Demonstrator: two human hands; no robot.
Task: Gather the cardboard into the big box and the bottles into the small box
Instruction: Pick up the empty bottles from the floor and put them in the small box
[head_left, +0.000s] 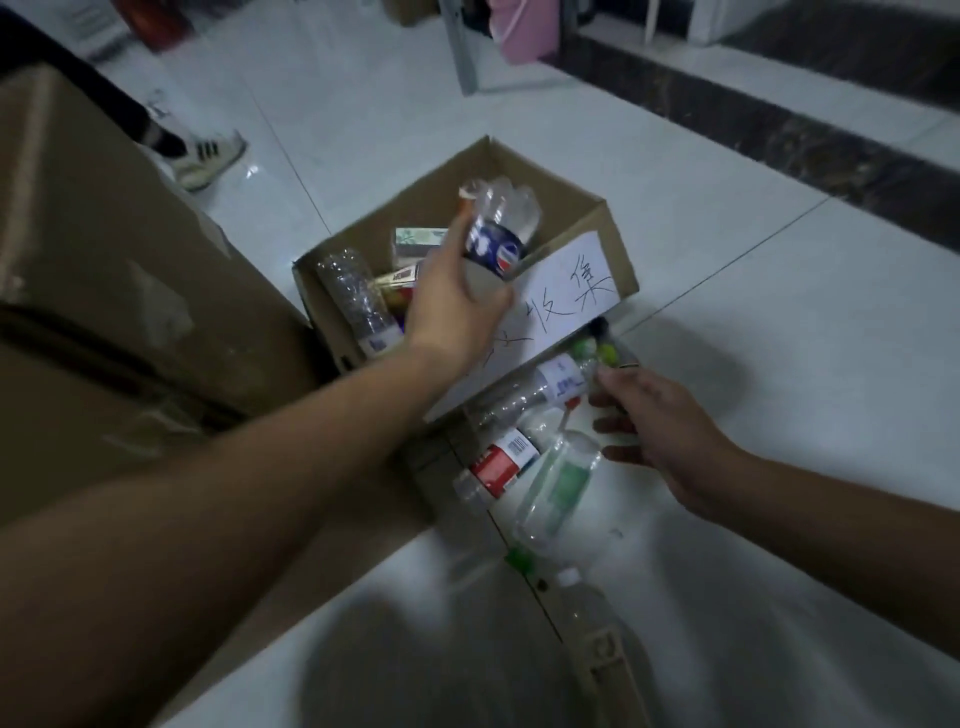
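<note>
My left hand grips a clear bottle with a blue label over the small cardboard box, which bears a white paper sign. Inside that box lie another clear bottle and some small cartons. The big cardboard box fills the left side. On the floor below the small box lie several empty bottles, among them a red-labelled one and a green-labelled one. My right hand reaches toward these with fingers spread, its fingertips close to a white-labelled bottle.
Flat cardboard lies on the white tile floor under the bottles. Another clear bottle lies near the bottom. A person's leg and sneaker stand at the upper left. A dark floor strip runs at the upper right.
</note>
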